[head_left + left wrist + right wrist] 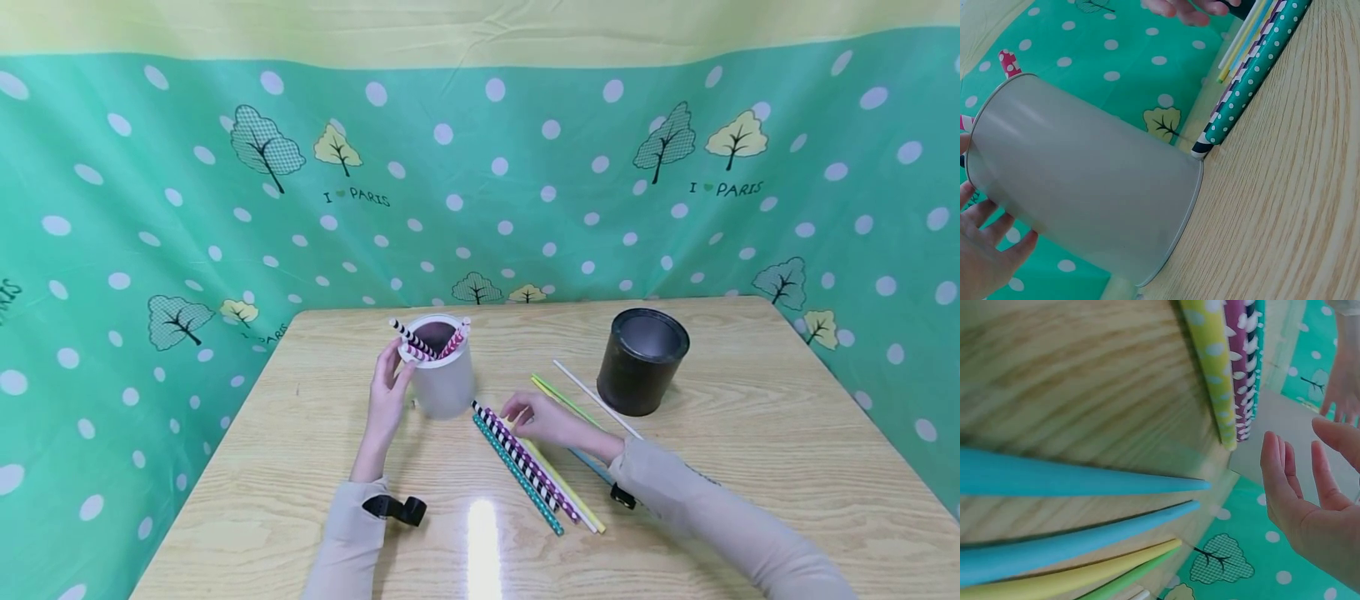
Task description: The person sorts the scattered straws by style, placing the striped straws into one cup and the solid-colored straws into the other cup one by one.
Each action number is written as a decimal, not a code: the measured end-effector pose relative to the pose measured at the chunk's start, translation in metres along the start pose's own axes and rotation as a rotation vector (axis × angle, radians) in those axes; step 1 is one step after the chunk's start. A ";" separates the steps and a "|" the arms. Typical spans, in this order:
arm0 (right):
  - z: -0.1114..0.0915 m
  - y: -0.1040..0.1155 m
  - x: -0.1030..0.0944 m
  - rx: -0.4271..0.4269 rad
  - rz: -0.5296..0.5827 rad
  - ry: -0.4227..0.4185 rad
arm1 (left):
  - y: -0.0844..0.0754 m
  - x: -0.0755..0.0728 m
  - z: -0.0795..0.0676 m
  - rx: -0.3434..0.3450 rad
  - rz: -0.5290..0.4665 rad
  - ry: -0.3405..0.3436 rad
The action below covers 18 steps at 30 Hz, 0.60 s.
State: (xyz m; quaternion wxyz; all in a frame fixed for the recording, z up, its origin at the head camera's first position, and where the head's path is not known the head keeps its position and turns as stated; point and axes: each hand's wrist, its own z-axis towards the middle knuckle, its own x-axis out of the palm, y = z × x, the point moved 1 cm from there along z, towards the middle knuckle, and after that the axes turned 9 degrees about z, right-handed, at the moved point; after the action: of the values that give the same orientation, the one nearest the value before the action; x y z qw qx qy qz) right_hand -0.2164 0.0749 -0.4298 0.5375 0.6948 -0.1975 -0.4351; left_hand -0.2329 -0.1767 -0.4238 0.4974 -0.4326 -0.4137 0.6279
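My left hand point(385, 404) holds the upper side of a light grey can point(446, 387), thumb and fingers spread around it near the rim. Several patterned paper straws stand in this can, among them a black-and-white striped one point(408, 335) and a pink one point(454, 340). Over a row of straws on the table hovers my right hand point(551, 422), its fingers loosely bent and nothing between them in the right wrist view. That row has a teal dotted straw point(517, 475), black-and-white striped ones, a purple dotted one point(1235, 356) and a yellow dotted one point(1210, 369).
A black can point(637, 375) stands at the right. Thinner plain straws lie between it and the right hand: a white one point(581, 385), a green one point(573, 404), yellow and blue ones point(1085, 531). A green dotted cloth point(525, 208) hangs behind the wooden table point(262, 500).
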 end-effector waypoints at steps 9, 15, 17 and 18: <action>0.000 -0.009 0.004 -0.063 -0.019 0.031 | -0.018 0.002 -0.005 -0.004 0.005 0.009; -0.003 -0.010 0.007 -0.071 -0.048 0.026 | 0.001 0.001 -0.001 0.017 0.006 -0.006; -0.003 -0.012 0.007 -0.064 -0.047 0.023 | 0.002 0.001 0.000 0.022 0.005 -0.009; -0.003 -0.013 0.008 -0.064 -0.047 0.023 | 0.002 0.001 0.000 0.022 0.003 -0.008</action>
State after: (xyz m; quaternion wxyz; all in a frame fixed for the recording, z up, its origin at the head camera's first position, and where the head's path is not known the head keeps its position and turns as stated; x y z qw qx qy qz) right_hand -0.2123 0.0750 -0.4443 0.5512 0.6867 -0.1611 -0.4457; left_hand -0.2332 -0.1764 -0.4259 0.4996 -0.4252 -0.4082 0.6348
